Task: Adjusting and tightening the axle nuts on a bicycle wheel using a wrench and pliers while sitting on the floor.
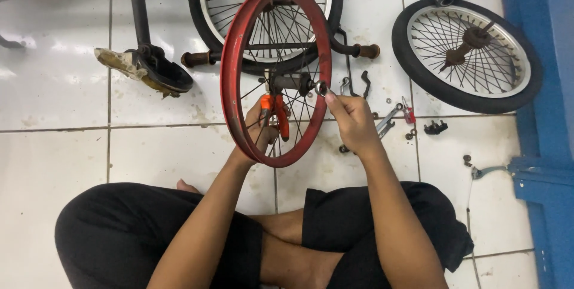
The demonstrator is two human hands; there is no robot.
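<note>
My right fingers (pixel 332 99) pinch a small nut (pixel 321 89) at the hub axle (pixel 293 81); my left fingers (pixel 258 123) clench orange-handled pliers (pixel 275 112) through the spokes of the red rim (pixel 233 56). Risk: the nut may drop to the tiled floor (pixel 60 145) if my grip slackens.

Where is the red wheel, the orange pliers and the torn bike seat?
Red wheel (pixel 229 56): head view, on its left rim.
Orange pliers (pixel 281 118): head view, on a handle, in the left hand (pixel 260 127).
Torn seat (pixel 161 74): head view, on its black top.

tyred wheel (pixel 467 56) right | torn saddle (pixel 143 69) left | wrench (pixel 387 120) on white tiles (pixel 54 145)
</note>
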